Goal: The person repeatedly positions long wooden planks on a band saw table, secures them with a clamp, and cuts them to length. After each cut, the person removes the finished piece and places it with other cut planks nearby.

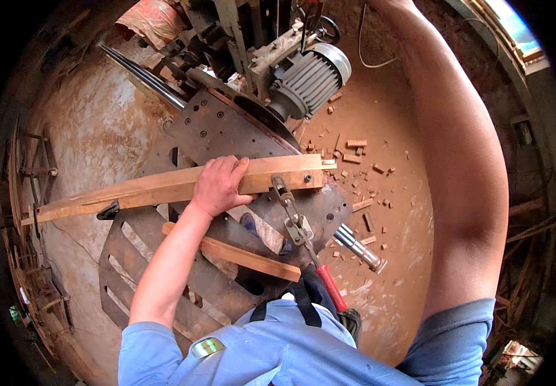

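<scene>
My left hand [221, 183] grips a long pale wooden beam [107, 192] lying across a slotted steel plate [204, 125], fingers curled over it. A toggle clamp [298, 228] with a red handle [329, 288] sits against the beam near its right end, by a bolt. A shorter wooden strip [245, 256] lies lower on the plate. My right arm reaches far up along the right side; my right hand [390, 5] is cut off at the top edge, its fingers not visible.
A machine with a finned motor [310, 80] and handwheel stands beyond the plate. Steel shafts [358, 248] stick out at both sides. Scattered wood offcuts [355, 143] lie on the dusty floor [72, 141]. Timber and racks line the far left and right. An orange crumpled covering [150, 22] is at the upper left.
</scene>
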